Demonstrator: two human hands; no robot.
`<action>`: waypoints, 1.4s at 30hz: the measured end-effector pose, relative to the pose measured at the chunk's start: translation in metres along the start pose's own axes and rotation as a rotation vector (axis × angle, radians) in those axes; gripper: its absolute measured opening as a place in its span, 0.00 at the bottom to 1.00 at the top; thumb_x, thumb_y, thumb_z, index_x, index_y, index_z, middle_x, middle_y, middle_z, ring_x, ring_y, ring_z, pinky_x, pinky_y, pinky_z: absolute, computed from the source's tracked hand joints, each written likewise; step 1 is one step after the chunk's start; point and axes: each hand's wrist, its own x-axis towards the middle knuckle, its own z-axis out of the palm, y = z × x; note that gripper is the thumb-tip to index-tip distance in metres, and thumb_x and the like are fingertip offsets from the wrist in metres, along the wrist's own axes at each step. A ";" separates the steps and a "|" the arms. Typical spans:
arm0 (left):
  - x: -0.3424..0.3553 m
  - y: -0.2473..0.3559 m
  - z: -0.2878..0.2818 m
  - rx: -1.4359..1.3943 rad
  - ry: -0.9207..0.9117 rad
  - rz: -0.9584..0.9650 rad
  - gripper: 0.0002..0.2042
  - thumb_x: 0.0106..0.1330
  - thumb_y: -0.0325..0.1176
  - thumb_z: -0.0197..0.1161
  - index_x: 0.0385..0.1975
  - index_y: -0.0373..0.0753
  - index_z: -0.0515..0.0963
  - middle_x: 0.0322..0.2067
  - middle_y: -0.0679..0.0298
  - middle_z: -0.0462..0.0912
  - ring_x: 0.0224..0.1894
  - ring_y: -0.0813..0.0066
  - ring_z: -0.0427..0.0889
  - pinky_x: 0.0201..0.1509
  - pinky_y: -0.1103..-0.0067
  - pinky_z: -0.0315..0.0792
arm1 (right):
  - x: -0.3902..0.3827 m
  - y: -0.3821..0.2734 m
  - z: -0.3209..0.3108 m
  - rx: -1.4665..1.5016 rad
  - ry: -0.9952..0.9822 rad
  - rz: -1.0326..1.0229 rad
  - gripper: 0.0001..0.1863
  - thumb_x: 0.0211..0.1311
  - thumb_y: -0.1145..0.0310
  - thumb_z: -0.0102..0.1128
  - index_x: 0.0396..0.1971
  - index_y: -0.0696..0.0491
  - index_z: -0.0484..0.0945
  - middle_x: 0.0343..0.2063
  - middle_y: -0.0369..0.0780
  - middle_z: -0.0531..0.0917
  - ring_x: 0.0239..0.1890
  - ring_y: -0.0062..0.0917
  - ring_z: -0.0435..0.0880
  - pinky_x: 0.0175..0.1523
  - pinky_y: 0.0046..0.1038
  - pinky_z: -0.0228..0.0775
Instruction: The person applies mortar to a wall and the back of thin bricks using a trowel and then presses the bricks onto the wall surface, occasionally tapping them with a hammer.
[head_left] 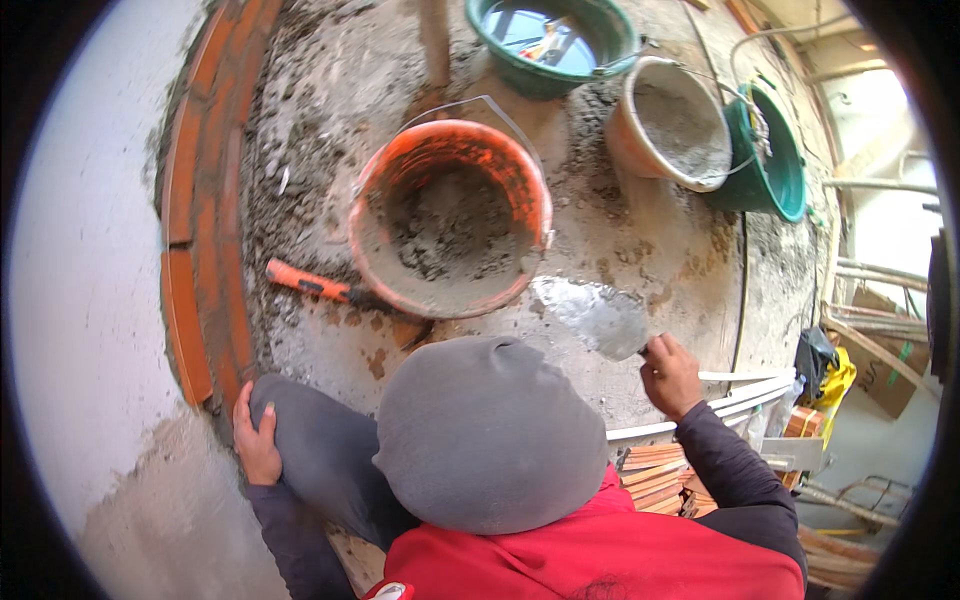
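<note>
My right hand (pixel 672 378) is closed round the handle of a trowel (pixel 597 315), whose blade is wet and smeared with grey mortar. The blade points left toward an orange bucket (pixel 362 240), just apart from it. Inside the bucket lies grey mortar (pixel 450 225), and its inner wall is caked. My left hand (pixel 258 440) rests with fingers stretched out against the side of my left knee, between the knee and the brick wall, holding nothing. A tool with an orange and black handle (pixel 308 282) lies at the bucket's left; I cannot make out its head.
A low course of red bricks (pixel 190 320) curves along the left, beside a plastered wall (pixel 90 250). Far off stand a green basin (pixel 540 78) of water, a pale bucket (pixel 640 130) with mortar and a tilted green bucket (pixel 790 165). Stacked bricks (pixel 655 480) and white pipes (pixel 740 397) lie right.
</note>
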 end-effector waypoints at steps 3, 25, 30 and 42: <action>0.002 0.007 0.003 -0.027 -0.005 -0.047 0.23 0.67 0.33 0.56 0.62 0.33 0.68 0.60 0.53 0.71 0.63 0.60 0.69 0.67 0.71 0.60 | 0.017 0.032 -0.050 0.140 0.207 -0.040 0.18 0.49 0.79 0.57 0.43 0.52 0.71 0.33 0.46 0.77 0.32 0.45 0.78 0.35 0.39 0.70; -0.031 -0.037 0.014 -0.439 0.101 -0.031 0.27 0.75 0.44 0.48 0.67 0.34 0.62 0.67 0.57 0.63 0.68 0.66 0.62 0.71 0.71 0.53 | 0.284 0.144 -0.147 -0.444 -0.418 -0.008 0.16 0.68 0.62 0.51 0.33 0.59 0.82 0.18 0.42 0.80 0.21 0.31 0.82 0.26 0.36 0.75; -0.032 -0.037 0.026 -0.473 0.084 -0.013 0.28 0.75 0.45 0.46 0.68 0.34 0.59 0.68 0.58 0.60 0.69 0.66 0.60 0.72 0.72 0.52 | 0.241 0.123 -0.166 0.266 -0.234 0.498 0.23 0.71 0.57 0.47 0.25 0.61 0.77 0.12 0.35 0.71 0.11 0.22 0.71 0.15 0.28 0.62; -0.034 -0.021 0.008 -0.380 0.156 -0.088 0.26 0.72 0.41 0.53 0.65 0.33 0.64 0.63 0.56 0.68 0.67 0.66 0.64 0.70 0.74 0.54 | 0.137 0.045 -0.193 0.400 0.147 0.250 0.17 0.72 0.60 0.47 0.26 0.55 0.73 0.12 0.31 0.67 0.10 0.14 0.62 0.16 0.21 0.54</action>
